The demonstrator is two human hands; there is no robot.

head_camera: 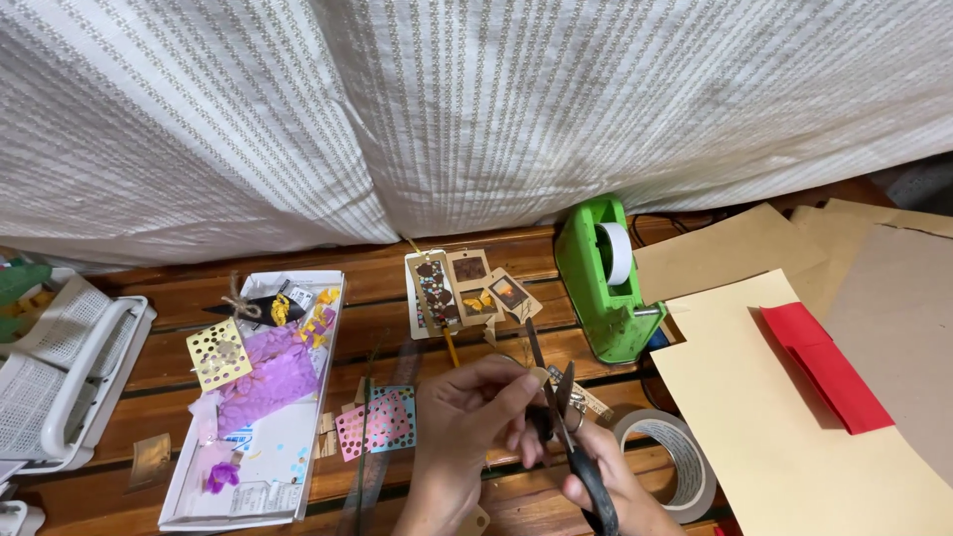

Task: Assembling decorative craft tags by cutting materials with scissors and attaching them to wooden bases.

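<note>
My right hand (606, 486) grips black-handled scissors (568, 427), blades pointing up and slightly apart. My left hand (467, 427) pinches a small tan paper piece (539, 376) right at the blades. Both hands hover low over the wooden slat table (377, 288). Just beyond them lie several small decorated paper tags (467, 283) and a pencil (452, 347).
A green tape dispenser (606, 283) stands to the right, a tape roll (670, 452) beside my right hand. Tan paper sheets (774, 397) with a red folded paper (829, 367) lie at right. A white tray (263, 397) of scraps and a white basket (60, 367) sit left.
</note>
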